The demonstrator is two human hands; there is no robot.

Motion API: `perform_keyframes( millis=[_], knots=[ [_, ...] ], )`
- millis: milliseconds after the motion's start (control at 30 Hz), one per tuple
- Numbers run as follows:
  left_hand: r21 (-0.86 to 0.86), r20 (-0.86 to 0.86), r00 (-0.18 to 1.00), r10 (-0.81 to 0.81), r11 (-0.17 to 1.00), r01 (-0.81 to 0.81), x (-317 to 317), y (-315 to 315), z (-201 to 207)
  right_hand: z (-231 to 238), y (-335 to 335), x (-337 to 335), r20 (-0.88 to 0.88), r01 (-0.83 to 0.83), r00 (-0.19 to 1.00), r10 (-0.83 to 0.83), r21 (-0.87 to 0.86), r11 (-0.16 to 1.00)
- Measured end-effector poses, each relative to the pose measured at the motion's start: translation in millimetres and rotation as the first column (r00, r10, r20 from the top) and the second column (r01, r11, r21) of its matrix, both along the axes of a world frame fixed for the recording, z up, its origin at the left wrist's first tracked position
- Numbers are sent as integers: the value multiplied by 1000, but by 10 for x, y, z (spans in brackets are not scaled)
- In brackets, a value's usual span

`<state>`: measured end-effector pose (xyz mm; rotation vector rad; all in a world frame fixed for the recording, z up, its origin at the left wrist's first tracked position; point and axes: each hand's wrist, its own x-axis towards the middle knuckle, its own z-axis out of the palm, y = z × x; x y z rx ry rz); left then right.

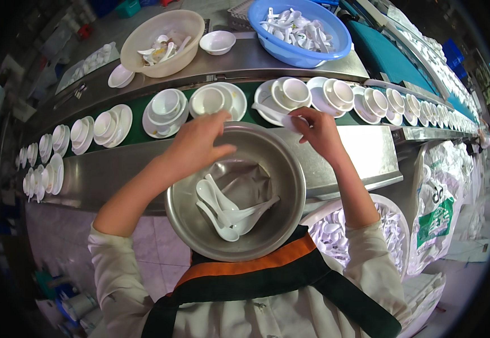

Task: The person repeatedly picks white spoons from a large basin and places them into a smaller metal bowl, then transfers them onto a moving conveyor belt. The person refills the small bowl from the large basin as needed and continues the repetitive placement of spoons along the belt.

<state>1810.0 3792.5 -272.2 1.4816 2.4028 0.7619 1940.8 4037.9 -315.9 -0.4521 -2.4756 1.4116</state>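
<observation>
A white soup spoon [272,114] is pinched by my right hand [317,132], lying slantwise over the near edge of a plate with stacked bowls [281,93]. My left hand [200,138] is spread and empty above the far left rim of a steel basin [178,225], thumb and fingers apart. Several white soup spoons [222,217] rest in the basin's bottom, which looks dented on its far side. Just beyond my left hand sit a plate and bowls [208,100] and another set [166,104].
Stacked plates and bowls line a green conveyor belt [136,134] on both sides. Behind it stand a cream tub [132,56] and a blue tub [259,48] of spoons, with a white bowl [218,42] between them. Low on my right is a tub of spoons [397,225] beside a plastic sack [436,219].
</observation>
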Motion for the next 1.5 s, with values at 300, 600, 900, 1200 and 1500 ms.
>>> perform_keyframes(
  millis=[300,600,900,1200,1500],
  knots=[
    [-424,-25,794,-607,726,542,529,-176,-411,-551,270,-327,-30,24,999,-10,505,863],
    [-314,590,628,-507,573,757,747,571,-3,224,54,489,429,-783,596,678,498,374],
    [220,842,509,-180,975,-20,665,1532,172,127,420,955,650,-929,320,689,356,95],
    [90,720,663,205,919,-383,-109,2361,-603,371,1934,1105,151,-266,964,219,535,802],
    [-174,668,687,284,958,-227,-174,2821,-1198,-714,2553,712,122,-78,991,-61,870,487]
  ],
)
